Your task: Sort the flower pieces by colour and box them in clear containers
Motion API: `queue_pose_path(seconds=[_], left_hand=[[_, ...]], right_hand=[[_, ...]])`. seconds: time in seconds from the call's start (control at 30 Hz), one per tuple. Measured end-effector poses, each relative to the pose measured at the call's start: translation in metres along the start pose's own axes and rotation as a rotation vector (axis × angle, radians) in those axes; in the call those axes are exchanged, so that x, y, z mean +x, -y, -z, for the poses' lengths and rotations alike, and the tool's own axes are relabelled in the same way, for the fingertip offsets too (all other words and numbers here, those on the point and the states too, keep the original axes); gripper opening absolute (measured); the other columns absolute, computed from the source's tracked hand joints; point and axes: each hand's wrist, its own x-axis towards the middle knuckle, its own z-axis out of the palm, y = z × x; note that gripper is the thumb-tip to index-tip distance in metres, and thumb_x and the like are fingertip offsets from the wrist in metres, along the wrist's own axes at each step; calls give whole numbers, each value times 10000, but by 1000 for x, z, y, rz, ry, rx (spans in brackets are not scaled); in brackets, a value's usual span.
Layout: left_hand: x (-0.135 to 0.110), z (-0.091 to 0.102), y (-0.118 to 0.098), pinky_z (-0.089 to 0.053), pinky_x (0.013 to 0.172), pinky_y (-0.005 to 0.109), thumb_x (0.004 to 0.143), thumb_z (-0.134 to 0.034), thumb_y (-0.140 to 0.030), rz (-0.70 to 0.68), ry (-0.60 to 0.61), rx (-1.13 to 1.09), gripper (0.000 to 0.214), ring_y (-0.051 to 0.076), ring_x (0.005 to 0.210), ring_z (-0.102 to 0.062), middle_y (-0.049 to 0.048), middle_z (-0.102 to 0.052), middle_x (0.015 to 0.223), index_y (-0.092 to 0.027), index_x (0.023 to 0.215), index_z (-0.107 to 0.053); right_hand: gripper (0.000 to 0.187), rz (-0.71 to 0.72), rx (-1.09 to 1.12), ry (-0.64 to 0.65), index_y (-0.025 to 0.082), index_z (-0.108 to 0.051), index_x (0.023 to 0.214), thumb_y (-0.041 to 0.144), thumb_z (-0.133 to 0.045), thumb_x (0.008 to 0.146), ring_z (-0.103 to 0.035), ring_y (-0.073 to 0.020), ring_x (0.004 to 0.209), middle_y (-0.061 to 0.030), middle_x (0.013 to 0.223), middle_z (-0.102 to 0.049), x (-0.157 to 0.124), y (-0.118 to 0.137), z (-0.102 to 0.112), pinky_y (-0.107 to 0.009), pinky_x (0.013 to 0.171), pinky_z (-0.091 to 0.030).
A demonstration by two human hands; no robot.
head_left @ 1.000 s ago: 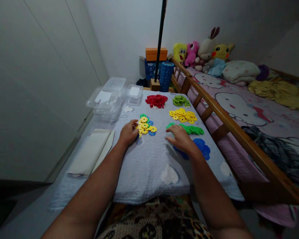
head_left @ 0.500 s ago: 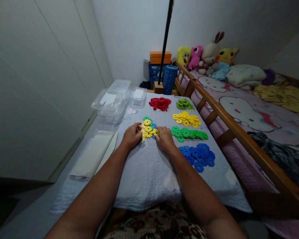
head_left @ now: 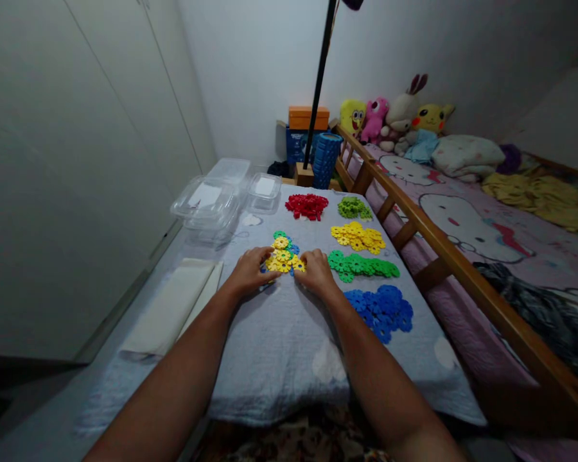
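Observation:
A small mixed heap of flower-shaped plastic discs (head_left: 282, 256), mostly yellow with some green and blue, lies mid-table between my hands. My left hand (head_left: 248, 273) curls around the heap's left side, thumb along its near edge, fingers bent over the discs. From the right, my right hand (head_left: 316, 274) has its thumb and fingertips closed at the edge of a yellow disc (head_left: 297, 264). Exactly which discs the fingers hold is partly hidden. Sorted piles lie to the right: yellow discs (head_left: 358, 237), green discs (head_left: 363, 265) and blue discs (head_left: 383, 310).
Red pieces (head_left: 307, 206) and light green pieces (head_left: 353, 208) lie at the table's far side. Clear plastic containers (head_left: 207, 202) stand at the far left, a folded cream cloth (head_left: 176, 308) nearer. A wooden bed rail (head_left: 414, 221) runs along the right; a black pole (head_left: 317, 90) rises behind.
My left hand has shifted slightly left and nearer, its thumb now stretched along the heap's near edge. My right hand stays at the right edge. The camera view has tilted slightly.

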Motion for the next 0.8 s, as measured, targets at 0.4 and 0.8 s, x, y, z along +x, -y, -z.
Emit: queue_pose_path(seconds=[0.4, 0.8], left_hand=[[-7, 9, -7, -399, 1136, 492, 662, -842, -431, -20, 125, 195, 851, 370, 1339, -511, 139, -560, 1468, -215, 1432, -552], [-8, 14, -10, -502, 1008, 406, 706, -798, -449, 32, 111, 129, 695, 294, 1147, -631, 101, -615, 1254, -206, 1333, -625]], right_hand=[[311, -34, -85, -184, 151, -710, 1109, 264, -710, 819, -609, -255, 1074, -114, 1114, -676, 50, -109, 88, -355, 989, -460], [202, -342, 10, -215, 154, -724, 936, 140, -674, 741, -680, -212, 903, -77, 957, -752, 105, -202, 97, -289, 827, -508]])
